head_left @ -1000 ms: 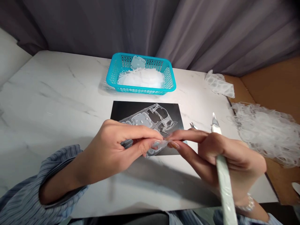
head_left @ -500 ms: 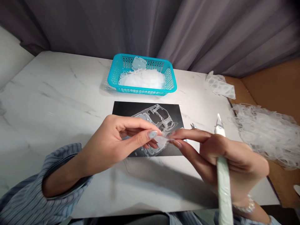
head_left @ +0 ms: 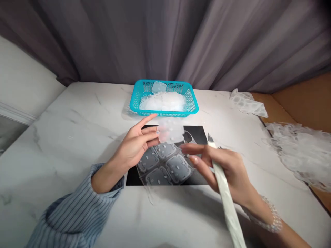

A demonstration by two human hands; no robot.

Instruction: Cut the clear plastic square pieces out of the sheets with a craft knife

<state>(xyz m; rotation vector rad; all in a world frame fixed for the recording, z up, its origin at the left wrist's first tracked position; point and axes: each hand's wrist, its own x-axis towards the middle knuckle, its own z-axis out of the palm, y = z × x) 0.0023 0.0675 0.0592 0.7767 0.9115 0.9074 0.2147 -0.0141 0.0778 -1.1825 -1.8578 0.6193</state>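
Note:
My left hand (head_left: 134, 146) reaches forward over the black mat (head_left: 199, 134) and pinches a small translucent plastic piece (head_left: 170, 132) at its fingertips, just short of the turquoise basket (head_left: 191, 103). The piece is blurred by motion. Several similar clear pieces fill the basket. My right hand (head_left: 222, 165) hovers over the mat's right side, closed on a craft knife (head_left: 226, 196) with a pale handle and its blade pointing away from me. On the mat lies a clear moulded sheet (head_left: 162, 165) with several rounded square pads.
A heap of clear plastic scrap webbing (head_left: 300, 151) lies at the right on brown cardboard (head_left: 297, 103). A smaller crumpled clear sheet (head_left: 248, 103) sits behind it. A grey curtain hangs behind the white marble table (head_left: 64, 137).
Both hands were pinching a piece together over the mat. The left hand has now pulled it free and carried it forward toward the basket. The view has tilted up.

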